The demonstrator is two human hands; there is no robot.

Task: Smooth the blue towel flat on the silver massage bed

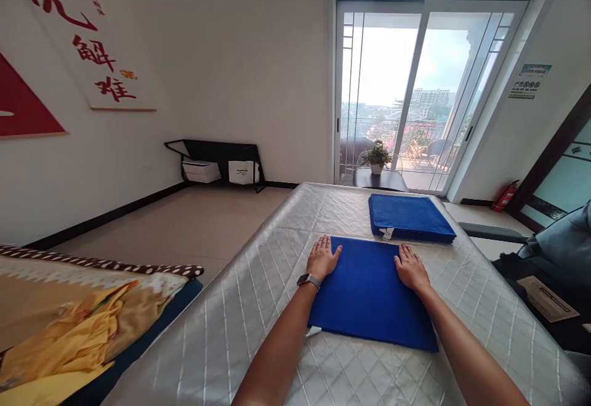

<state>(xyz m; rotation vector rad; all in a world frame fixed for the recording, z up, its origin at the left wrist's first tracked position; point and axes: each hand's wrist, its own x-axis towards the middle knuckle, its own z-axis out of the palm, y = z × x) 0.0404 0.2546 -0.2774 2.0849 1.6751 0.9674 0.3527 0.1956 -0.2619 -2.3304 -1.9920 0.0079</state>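
Note:
A blue cloth (369,298), folded into a flat rectangle, lies on the silver quilted surface (258,301). My left hand (324,258) rests flat on its far left corner, fingers stretched out, with a dark watch on the wrist. At the far right corner my right hand (410,267) lies flat, fingers extended, touching the cloth's edge. A white tag (313,331) sticks out from the near left corner. Beyond the cloth is a stack of folded blue cloths (410,216) with a white tag at its front.
Yellow fabric (87,323) lies on another surface at the left. A potted plant (377,156) stands on a dark chair before the glass doors. Dark items and a cardboard piece (548,298) are at the right. A black rack (221,156) stands by the wall.

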